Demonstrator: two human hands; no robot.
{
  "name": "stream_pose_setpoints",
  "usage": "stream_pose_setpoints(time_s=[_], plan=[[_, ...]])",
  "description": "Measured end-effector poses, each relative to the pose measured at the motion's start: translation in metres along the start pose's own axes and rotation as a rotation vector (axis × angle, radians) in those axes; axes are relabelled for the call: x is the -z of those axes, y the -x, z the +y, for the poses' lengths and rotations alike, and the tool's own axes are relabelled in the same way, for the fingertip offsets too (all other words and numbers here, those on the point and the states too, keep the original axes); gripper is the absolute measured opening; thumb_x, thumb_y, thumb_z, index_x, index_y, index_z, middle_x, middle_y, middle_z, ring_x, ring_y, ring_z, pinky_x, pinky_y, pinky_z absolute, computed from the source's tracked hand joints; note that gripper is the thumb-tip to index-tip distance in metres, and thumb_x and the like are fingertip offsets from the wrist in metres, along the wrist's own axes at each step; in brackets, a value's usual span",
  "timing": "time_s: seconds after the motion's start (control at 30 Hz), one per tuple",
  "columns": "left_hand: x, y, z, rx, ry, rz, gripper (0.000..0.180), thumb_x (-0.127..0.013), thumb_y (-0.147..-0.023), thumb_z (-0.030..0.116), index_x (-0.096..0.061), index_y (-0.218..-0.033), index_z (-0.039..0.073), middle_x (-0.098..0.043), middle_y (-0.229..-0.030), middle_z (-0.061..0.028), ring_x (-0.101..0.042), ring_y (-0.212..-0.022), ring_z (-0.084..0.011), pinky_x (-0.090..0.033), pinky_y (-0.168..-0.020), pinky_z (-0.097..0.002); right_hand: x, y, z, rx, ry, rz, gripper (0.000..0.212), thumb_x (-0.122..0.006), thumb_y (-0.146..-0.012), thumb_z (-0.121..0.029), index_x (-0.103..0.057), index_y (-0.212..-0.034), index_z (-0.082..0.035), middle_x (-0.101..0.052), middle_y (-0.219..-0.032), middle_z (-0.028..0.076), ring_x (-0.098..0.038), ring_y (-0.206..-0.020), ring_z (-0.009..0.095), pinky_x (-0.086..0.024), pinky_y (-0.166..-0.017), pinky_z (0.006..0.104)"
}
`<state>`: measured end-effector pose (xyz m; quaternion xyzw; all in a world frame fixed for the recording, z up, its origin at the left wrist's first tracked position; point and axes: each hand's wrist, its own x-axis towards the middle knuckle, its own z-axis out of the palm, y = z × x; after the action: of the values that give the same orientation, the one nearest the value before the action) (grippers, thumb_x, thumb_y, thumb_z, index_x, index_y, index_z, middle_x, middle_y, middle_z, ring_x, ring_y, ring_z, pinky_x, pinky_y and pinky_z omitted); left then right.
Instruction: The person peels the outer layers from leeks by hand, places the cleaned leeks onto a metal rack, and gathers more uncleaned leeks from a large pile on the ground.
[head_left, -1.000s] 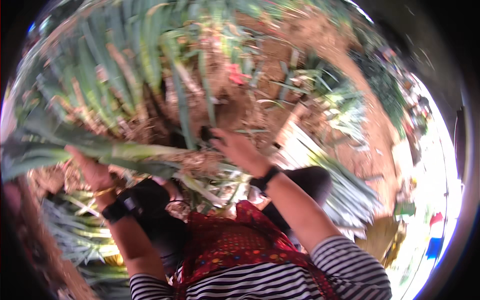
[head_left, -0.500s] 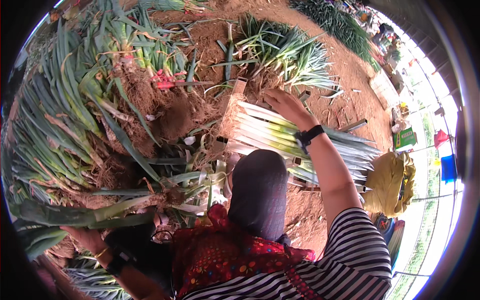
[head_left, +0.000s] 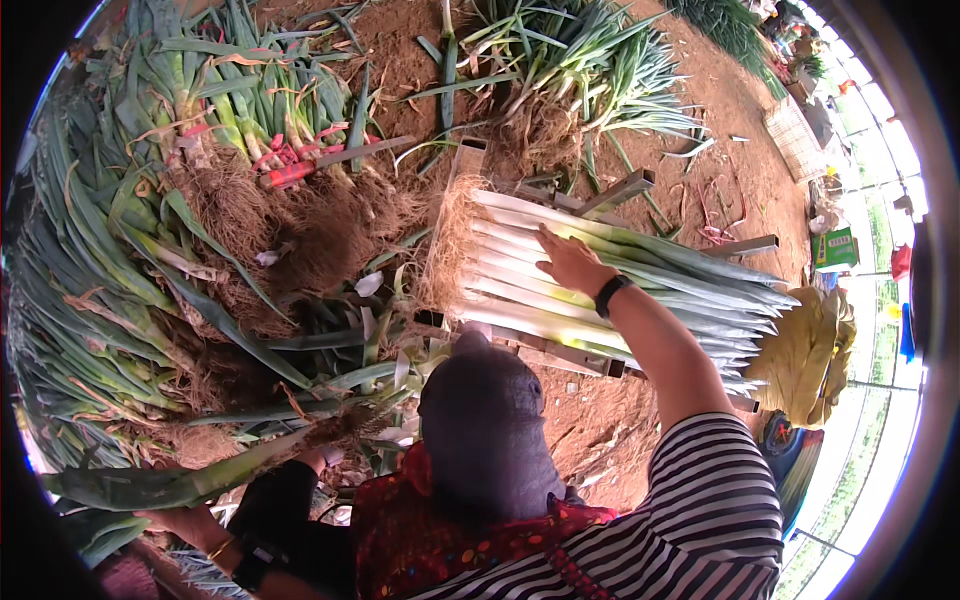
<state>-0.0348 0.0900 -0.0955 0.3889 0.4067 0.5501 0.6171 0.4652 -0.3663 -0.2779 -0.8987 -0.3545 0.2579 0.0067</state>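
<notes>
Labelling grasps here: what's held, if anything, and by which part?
Left hand: a leek, grip on its green leafy part. Right hand: seems to hold nothing, spread over the row of leeks.

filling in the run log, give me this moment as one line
left hand: holding rooted leek | right hand: open over leek row | leek row: roots left, leaves right, on rack

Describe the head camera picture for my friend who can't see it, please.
A person's right hand is spread over a row of leeks; the left hand holds a leek with shaggy roots. More leeks are heaped at left.
</notes>
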Motion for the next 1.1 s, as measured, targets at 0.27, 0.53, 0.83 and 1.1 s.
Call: stream_pose_setpoints(time_s=[0.27, 0.53, 0.83, 1.1], plan=[[-0.031, 0.019, 0.0, -0.105, -0.133, 0.073, 0.077, -0.036, -0.086, 0.064, -0.034, -0.134, 0.004, -0.045, -0.129, -0.0145, -0.048, -0.112, -0.0281, -0.039, -0.098, -0.0461, -0.007, -0.01, 0.005, 0.047, 0.078, 0.242, 0.058, -0.049, -0.088, -0.03, -0.035, -0.131, 0.006, -0.036, -0.137, 0.02, -0.035, -0.127, 0.03, -0.03, -0.105, 0.0359], [-0.041, 0.029, 0.021, -0.021, 0.041, 0.155, 0.069, -0.037, -0.089, 0.059, -0.036, -0.135, 0.006, -0.041, -0.135, -0.0105, -0.042, -0.119, -0.0252, -0.031, -0.103, -0.0438, 0.026, -0.014, -0.007, 0.261, 0.073, 0.251, 0.043, -0.054, -0.084, -0.026, -0.049, -0.118, 0.001, -0.053, -0.116, 0.019, -0.051, -0.106, 0.034, -0.038, -0.094, 0.0426], [-0.025, 0.038, 0.026, -0.142, 0.159, -0.174, 0.063, -0.043, -0.086, 0.06, -0.043, -0.121, 0.008, -0.055, -0.106, -0.0077, -0.053, -0.095, -0.0229, -0.043, -0.092, -0.0455, 0.191, 0.069, -0.229, 0.579, -0.355, 0.359, 0.039, -0.059, -0.085, -0.013, -0.051, -0.123, -0.007, -0.054, -0.124, 0.013, -0.055, -0.11, 0.025, -0.043, -0.094, 0.034], [-0.023, 0.063, 0.049, -0.151, 0.306, -0.115, 0.063, -0.043, -0.087, 0.057, -0.04, -0.124, 0.006, -0.053, -0.109, -0.0092, -0.054, -0.094, -0.0261, -0.047, -0.084, -0.0435, 0.106, 0.129, -0.495, 1.06, -0.488, 0.277, 0.065, -0.066, -0.078, -0.043, -0.042, -0.127, -0.007, -0.054, -0.119, 0.017, -0.055, -0.106, 0.034, -0.046, -0.088, 0.0418]])
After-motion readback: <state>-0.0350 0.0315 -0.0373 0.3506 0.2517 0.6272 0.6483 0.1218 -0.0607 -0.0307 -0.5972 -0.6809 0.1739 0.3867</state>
